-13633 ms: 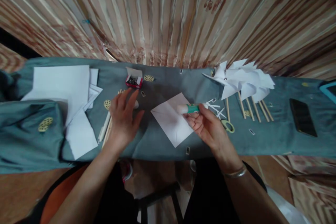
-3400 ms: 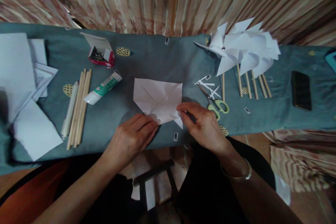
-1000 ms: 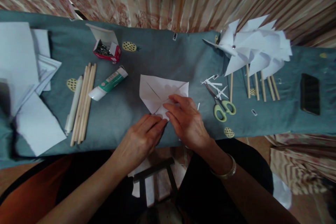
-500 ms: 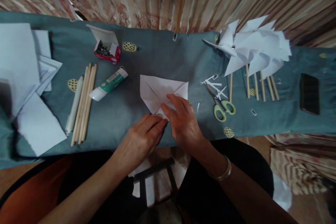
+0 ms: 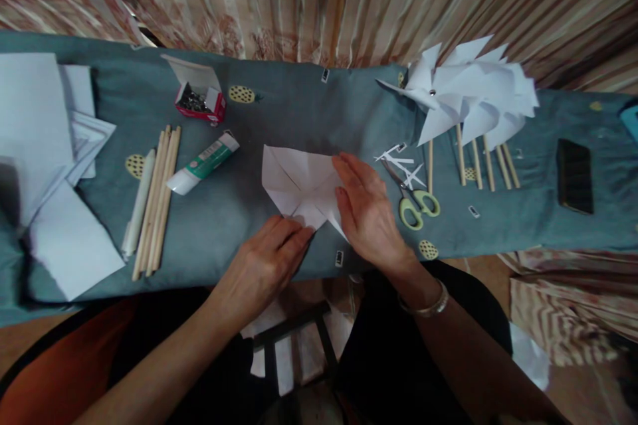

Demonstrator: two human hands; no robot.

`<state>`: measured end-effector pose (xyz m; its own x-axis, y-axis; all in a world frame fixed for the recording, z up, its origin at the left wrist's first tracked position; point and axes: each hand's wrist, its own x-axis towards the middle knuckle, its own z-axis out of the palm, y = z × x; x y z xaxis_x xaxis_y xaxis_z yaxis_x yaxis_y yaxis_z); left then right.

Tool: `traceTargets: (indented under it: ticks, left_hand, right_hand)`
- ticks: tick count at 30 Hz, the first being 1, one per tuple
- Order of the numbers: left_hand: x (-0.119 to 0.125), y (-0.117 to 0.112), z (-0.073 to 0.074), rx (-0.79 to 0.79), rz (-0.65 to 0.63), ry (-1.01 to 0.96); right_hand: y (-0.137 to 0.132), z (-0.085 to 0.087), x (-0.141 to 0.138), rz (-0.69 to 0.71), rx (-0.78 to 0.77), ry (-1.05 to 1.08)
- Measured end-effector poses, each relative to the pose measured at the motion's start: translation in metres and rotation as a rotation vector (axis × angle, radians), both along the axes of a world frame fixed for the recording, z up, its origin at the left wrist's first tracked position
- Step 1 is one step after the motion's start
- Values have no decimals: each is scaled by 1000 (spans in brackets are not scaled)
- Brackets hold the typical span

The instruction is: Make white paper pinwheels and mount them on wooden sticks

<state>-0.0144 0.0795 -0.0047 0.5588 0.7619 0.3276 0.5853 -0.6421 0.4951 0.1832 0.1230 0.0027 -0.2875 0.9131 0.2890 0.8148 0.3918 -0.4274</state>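
Observation:
A white square of paper (image 5: pixel 284 169) lies on the cloth in front of me, with slits running in from its corners toward the middle. At its lower edge, my left hand (image 5: pixel 272 255) has fingers and thumb closed on the near corner. My right hand (image 5: pixel 369 209) rests over the right edge of the sheet, fingers stretched out and thumb apart. A narrow flap of the paper sticks out below that thumb. The right corner is hidden beneath the hand. Scissors (image 5: pixel 417 208) with green handles lie just right of it, beside thin paper strips (image 5: pixel 401 163).
On the right are several paper pinwheels (image 5: pixel 478 93) on sticks and a dark phone (image 5: pixel 575 176). Leftward lie a glue stick (image 5: pixel 204 163), an open red box (image 5: pixel 199 103) of small metal pieces, wooden sticks (image 5: pixel 158 202), a white candle-like rod (image 5: pixel 139 202) and paper sheets (image 5: pixel 37 106).
My right hand has moved from the paper's middle to its right edge, uncovering the centre. My left hand stays at the near corner. The view has shifted slightly right.

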Motion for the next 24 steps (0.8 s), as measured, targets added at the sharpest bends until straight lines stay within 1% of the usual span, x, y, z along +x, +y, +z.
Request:
traceTargets:
  ticks: [3,5,12,15,18,20,22,24]
  left_hand:
    - [-5,3,3,-10,-5,13]
    - [-11,6,6,-3,6,31]
    - [-36,32,9,124,141,77]
    - [-42,42,14,166,170,62]
    - [-36,41,20,164,191,41]
    - [-28,34,22,170,166,19]
    - [-18,25,20,157,64,23]
    - [-10,17,16,151,-2,33]
  right_hand:
    - [14,2,10,-28,-39,-12]
    - [17,4,15,-25,-45,5]
    - [1,12,23,-76,-88,114]
    - [-4,13,25,-134,-175,212]
    - [-9,12,23,-176,-301,307]
    - [-12,12,22,-172,-391,368]
    - [-15,12,21,-148,-477,428]
    - [-17,13,22,-117,-530,457]
